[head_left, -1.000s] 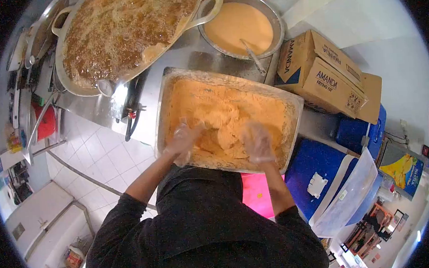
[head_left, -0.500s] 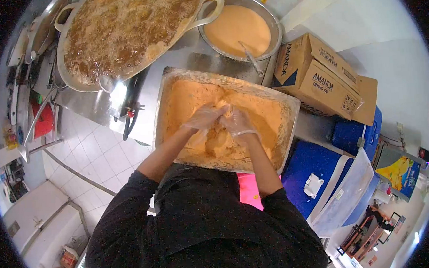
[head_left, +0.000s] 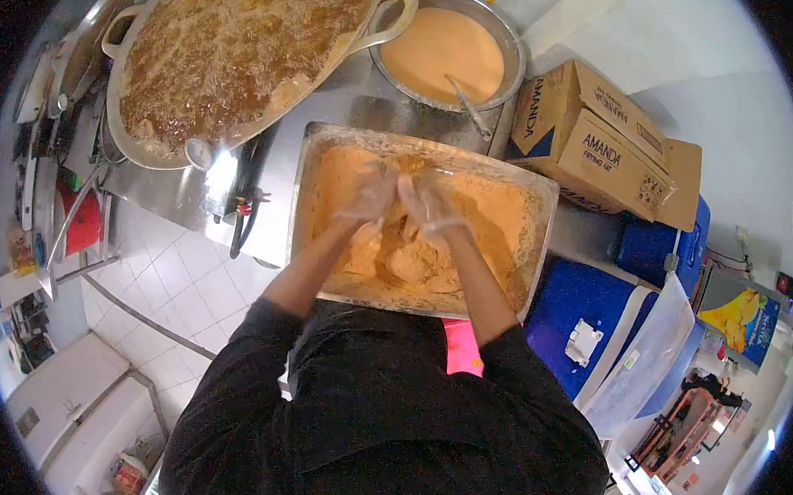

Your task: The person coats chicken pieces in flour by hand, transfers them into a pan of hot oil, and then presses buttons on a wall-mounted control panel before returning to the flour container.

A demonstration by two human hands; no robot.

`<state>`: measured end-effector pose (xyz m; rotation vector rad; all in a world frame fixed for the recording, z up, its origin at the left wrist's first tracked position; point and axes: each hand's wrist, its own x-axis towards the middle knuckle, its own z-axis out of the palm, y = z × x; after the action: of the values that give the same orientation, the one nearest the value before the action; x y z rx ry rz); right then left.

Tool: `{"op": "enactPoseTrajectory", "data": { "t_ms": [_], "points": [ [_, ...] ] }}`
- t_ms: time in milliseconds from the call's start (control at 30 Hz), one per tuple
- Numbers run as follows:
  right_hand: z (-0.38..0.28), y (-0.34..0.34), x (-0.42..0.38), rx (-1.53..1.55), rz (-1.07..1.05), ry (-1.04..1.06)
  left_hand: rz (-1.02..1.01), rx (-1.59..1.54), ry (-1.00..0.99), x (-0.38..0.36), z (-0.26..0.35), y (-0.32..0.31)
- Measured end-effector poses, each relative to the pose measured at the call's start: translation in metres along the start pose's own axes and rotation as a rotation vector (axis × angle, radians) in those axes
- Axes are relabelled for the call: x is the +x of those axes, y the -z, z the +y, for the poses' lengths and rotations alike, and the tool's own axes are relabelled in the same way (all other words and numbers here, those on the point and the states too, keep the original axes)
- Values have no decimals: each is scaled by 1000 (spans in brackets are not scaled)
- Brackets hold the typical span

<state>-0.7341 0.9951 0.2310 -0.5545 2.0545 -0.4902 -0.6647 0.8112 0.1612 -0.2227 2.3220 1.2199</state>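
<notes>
A rectangular metal tray (head_left: pixel 550 230) holds orange breading flour (head_left: pixel 502 206). Both hands wear clear plastic gloves and are over the flour near the tray's middle. My left hand (head_left: pixel 373 195) is blurred, its fingers spread toward the tray's back edge. Close beside it, my right hand (head_left: pixel 428 208) has its fingers stretched out and also smeared. Nothing can be made out in either palm. Just below the hands, a flour-coated lump (head_left: pixel 411 263) lies in the tray.
A large pan of bubbling oil (head_left: pixel 243 58) with a dial thermometer (head_left: pixel 200 152) stands at the back left. Behind the tray is a bowl of orange batter (head_left: pixel 445 52) with a ladle (head_left: pixel 470 109). Cardboard boxes (head_left: pixel 602 151) and a blue cooler (head_left: pixel 570 315) are at the right.
My hands have moved slightly toward the tray's back edge, and their fingers have opened from a closed position together. The lump below them shows more clearly.
</notes>
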Motion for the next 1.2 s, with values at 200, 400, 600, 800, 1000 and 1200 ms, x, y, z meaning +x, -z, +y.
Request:
{"op": "enactPoseTrajectory", "data": {
  "t_ms": [200, 400, 600, 800, 1000, 1200],
  "points": [
    [84, -30, -75, 475, 374, 17, 7, -155, 288, -85, -57, -29],
    [138, -104, -20, 439, 245, -176, -199, -519, 288, -80, 39, -16],
    [81, -96, -6, 438, 153, -130, -322, -707, 200, -63, 65, -23],
    [56, -45, -16, 53, 173, 291, -328, -452, 222, -70, 95, 31],
    [65, 42, -36, 480, 331, -441, 174, -147, 274, -33, 34, 43],
    [58, 6, 26, 653, 288, -147, 226, -181, 374, 79, -14, -38]
  ]
}}
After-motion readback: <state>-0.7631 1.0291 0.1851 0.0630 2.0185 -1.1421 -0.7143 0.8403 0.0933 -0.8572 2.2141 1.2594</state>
